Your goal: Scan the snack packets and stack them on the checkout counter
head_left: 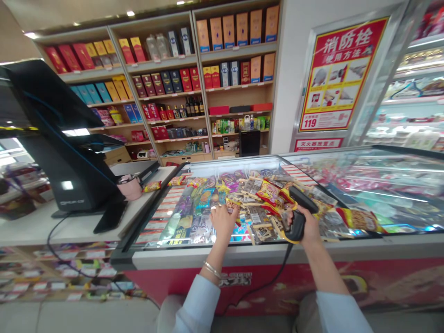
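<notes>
My right hand [308, 225] is wrapped round the handle of a black and yellow barcode scanner [302, 200], above the chest freezer's glass top. Its cable hangs down over the freezer's front edge. My left hand [224, 223] is at a small red and yellow snack packet [233, 206], its fingers curled about it and partly covering it. Around both hands lie many small snack packets, among them a red and yellow one [268, 192] and clear-and-tan ones [263, 232]. A larger packet of nut-like snacks [360, 219] lies right of the scanner.
The chest freezer [194, 260] spans the front. On the left counter [114, 233] stand a black checkout terminal [69, 180], a phone [111, 216] and a pink cup [130, 187]. Shelves of boxes [166, 83] line the back wall. A red sign [343, 76] hangs at right.
</notes>
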Tool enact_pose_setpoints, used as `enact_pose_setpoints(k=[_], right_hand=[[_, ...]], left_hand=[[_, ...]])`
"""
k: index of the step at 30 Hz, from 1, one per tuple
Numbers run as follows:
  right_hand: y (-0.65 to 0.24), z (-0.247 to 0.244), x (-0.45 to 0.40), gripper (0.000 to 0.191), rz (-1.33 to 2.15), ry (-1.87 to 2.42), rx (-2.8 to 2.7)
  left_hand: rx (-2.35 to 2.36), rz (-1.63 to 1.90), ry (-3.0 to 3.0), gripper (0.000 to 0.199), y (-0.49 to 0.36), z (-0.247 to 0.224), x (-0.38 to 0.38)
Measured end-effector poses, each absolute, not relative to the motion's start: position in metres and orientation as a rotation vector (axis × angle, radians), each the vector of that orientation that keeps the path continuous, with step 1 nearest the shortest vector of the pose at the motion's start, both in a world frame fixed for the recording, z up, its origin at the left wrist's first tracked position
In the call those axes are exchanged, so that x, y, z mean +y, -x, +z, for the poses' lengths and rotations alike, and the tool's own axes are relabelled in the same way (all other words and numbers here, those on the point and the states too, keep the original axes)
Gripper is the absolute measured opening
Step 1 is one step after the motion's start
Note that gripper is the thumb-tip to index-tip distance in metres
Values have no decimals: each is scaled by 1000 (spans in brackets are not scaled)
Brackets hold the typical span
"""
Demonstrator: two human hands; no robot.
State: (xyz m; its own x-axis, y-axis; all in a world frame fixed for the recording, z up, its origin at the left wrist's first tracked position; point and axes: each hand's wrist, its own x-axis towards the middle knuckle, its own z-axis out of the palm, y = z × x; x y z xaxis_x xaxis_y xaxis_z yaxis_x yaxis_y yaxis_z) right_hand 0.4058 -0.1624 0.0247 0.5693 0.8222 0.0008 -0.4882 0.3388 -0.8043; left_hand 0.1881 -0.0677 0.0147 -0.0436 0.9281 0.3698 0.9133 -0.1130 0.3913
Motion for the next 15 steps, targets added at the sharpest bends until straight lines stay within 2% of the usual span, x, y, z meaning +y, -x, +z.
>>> enact_pose_setpoints(k=[5,15], right_hand=[[-407,18,-165,30,894,813,-429],[-401,20,-163,28,889,846,-416]], left_hand=[[1981,901,-2220,50,-188,5,-58],[1858,1009,-2238,45,-191,-9,-54]])
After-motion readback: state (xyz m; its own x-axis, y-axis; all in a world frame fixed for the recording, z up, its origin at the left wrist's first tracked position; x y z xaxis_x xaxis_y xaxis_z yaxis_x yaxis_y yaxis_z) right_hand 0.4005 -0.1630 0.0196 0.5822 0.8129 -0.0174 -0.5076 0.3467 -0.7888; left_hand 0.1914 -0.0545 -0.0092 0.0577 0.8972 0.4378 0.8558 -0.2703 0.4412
